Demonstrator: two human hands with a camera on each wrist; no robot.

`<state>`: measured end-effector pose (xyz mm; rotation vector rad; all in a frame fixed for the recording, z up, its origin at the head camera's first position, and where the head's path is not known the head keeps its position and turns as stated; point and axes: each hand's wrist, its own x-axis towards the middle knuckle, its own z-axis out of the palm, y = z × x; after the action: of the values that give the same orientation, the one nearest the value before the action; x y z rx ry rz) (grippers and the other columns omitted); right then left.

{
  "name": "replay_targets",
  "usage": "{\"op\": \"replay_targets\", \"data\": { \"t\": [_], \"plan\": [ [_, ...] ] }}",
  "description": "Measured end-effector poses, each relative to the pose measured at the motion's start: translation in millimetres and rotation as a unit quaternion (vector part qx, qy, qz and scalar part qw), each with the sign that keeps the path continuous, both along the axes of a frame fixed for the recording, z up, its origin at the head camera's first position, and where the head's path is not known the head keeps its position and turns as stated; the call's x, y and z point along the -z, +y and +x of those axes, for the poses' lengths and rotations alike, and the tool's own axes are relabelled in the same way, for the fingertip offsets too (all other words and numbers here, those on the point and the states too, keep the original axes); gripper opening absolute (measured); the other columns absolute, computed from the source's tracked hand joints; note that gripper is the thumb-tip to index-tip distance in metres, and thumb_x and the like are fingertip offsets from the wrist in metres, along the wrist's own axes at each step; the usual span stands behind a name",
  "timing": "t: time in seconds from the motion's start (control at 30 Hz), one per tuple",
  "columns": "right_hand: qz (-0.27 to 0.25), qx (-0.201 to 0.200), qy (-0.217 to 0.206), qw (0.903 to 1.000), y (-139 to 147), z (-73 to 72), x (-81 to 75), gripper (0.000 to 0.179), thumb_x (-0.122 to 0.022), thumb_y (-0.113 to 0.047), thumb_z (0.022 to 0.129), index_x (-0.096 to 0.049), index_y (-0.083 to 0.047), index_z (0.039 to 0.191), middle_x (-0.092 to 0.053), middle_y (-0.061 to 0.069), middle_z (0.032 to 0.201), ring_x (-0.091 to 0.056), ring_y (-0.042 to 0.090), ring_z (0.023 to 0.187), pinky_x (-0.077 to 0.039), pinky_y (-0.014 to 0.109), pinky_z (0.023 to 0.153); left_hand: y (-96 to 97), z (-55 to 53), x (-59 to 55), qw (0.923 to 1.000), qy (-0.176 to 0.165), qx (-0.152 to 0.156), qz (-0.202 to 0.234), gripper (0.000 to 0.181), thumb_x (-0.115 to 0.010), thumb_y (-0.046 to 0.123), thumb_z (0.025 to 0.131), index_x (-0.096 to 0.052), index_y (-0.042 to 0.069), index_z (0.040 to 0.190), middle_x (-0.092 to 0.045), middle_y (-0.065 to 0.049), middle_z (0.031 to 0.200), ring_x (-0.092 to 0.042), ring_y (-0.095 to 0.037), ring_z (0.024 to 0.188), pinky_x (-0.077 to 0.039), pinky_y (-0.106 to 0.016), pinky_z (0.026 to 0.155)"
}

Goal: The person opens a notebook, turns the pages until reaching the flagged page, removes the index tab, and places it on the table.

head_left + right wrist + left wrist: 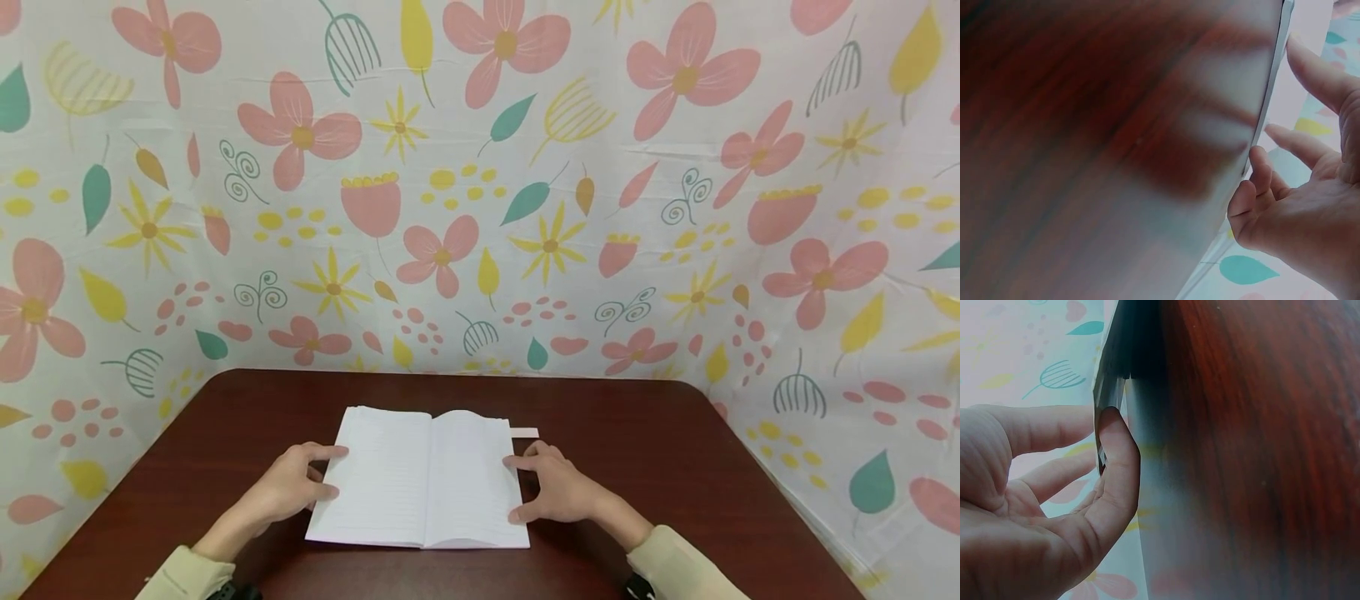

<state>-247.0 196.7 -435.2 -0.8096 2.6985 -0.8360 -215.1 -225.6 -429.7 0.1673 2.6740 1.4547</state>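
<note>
An open notebook (382, 483) with faintly lined white pages lies on the dark wooden table, its right page slightly bowed. At its left edge, my left hand (288, 483) pinches the book: in the left wrist view, thumb and a finger meet the page side while another finger curls beneath the thin edge (1105, 381). My right hand (558, 487) rests at the opposite edge, thumb and index finger touching the right page. The right wrist view shows its other fingers (1260, 169) bent close beside the notebook's edge (1270, 81).
A narrow white strip (525, 432) sticks out past the notebook's upper right side. Around the book extends the reddish-brown tabletop (660, 450) with rounded far corners. A floral curtain (480, 167) hangs behind the table and along its sides.
</note>
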Motion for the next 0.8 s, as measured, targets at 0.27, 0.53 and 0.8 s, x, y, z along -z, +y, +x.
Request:
{"op": "replay_targets", "data": {
  "t": [0.27, 0.53, 0.8],
  "plan": [
    [0.004, -0.004, 0.012, 0.9999, -8.5, -1.8, 0.5, 0.078, -0.092, -0.035, 0.08, -0.063, -0.004, 0.146, -0.051, 0.013, 0.126, -0.044, 0.031, 0.113, -0.042, 0.051, 0.086, -0.5, 0.4, 1.3, 1.0, 0.001, 0.001, 0.004, 0.054, -0.081, -0.01, 0.081, -0.068, -0.006, 0.133, -0.058, -0.026, 0.133, -0.064, -0.023, 0.077, -0.059, -0.039, 0.06],
    [0.003, -0.005, 0.037, 0.9993, -16.9, -3.1, 0.5, 0.075, -0.093, -0.036, 0.08, -0.065, -0.008, 0.144, -0.051, 0.013, 0.129, -0.042, 0.033, 0.118, -0.041, 0.052, 0.09, -0.4, -1.0, 2.3, 1.0, 0.003, 0.003, 0.005, 0.053, -0.081, -0.01, 0.081, -0.068, -0.007, 0.132, -0.058, -0.027, 0.131, -0.064, -0.023, 0.075, -0.059, -0.039, 0.059],
    [-0.008, -0.014, 0.04, 0.9991, -24.3, -5.9, -0.3, 0.075, -0.091, -0.041, 0.081, -0.066, -0.009, 0.144, -0.052, 0.012, 0.131, -0.042, 0.034, 0.121, -0.041, 0.052, 0.093, -0.2, -1.5, 1.2, 1.0, 0.0, 0.001, 0.006, 0.054, -0.081, -0.01, 0.081, -0.068, -0.007, 0.133, -0.058, -0.026, 0.131, -0.065, -0.023, 0.077, -0.06, -0.04, 0.06]
  ]
}}
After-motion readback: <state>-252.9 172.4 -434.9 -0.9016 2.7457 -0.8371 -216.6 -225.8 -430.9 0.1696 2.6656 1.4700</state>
